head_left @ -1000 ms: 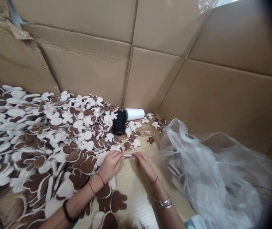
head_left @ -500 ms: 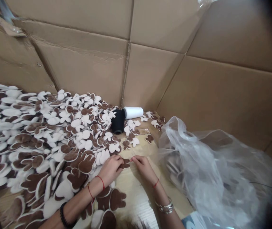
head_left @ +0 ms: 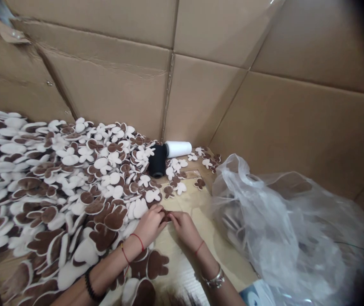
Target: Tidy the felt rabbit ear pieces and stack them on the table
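My left hand (head_left: 150,224) and my right hand (head_left: 183,226) meet fingertip to fingertip over the cardboard work surface (head_left: 185,255). Between them they pinch a small brown plush cut-out piece (head_left: 167,216), mostly hidden by the fingers. A large heap of brown and white plush cut-outs (head_left: 57,178) spreads to the left, touching my left hand. Red strings circle both wrists, with a black band on the left forearm and a silver bracelet on the right.
A black thread spool (head_left: 157,161) and a white thread cone (head_left: 178,148) lie at the back near the cardboard wall (head_left: 201,97). A crumpled clear plastic bag (head_left: 284,229) with more pieces fills the right side. Loose small cut-outs (head_left: 200,183) lie behind my hands.
My hands have drawn closer together. The piece between them showed its white edge a second ago and now shows its brown side, bunched in my fingers. The view shifted slightly.
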Demonstrator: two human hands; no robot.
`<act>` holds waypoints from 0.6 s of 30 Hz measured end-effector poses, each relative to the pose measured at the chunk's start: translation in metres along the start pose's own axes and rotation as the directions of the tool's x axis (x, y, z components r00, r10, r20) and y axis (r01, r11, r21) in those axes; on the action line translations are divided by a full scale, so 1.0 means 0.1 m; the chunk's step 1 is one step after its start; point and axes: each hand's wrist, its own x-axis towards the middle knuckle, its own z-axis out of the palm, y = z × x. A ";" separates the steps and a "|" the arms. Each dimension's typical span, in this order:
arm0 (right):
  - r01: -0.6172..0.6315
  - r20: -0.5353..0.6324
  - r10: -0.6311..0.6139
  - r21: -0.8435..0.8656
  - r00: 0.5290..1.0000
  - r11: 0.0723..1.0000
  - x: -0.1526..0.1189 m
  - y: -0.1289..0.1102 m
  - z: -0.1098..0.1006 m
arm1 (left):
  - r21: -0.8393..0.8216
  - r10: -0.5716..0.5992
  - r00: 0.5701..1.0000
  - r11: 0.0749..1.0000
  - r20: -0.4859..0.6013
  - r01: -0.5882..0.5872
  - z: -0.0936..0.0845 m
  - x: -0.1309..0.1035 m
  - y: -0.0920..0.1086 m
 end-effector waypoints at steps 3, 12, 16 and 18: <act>-0.019 -0.011 0.018 -0.033 1.000 0.999 0.00 0.00 0.02 | 0.058 0.001 1.000 0.998 0.019 -0.002 0.03 0.01 0.02; -0.055 -0.033 0.058 0.077 0.998 0.995 0.00 0.06 0.10 | 0.209 0.061 0.998 0.976 0.033 -0.066 0.12 0.05 0.06; -0.079 -0.039 0.087 0.173 0.995 0.982 0.00 0.11 0.11 | 0.159 -0.015 1.000 0.987 0.027 0.010 0.05 0.05 0.04; -0.089 -0.036 0.098 0.188 0.995 0.978 -0.01 0.12 0.11 | 0.099 -0.064 0.997 0.993 0.037 0.061 0.01 0.05 0.01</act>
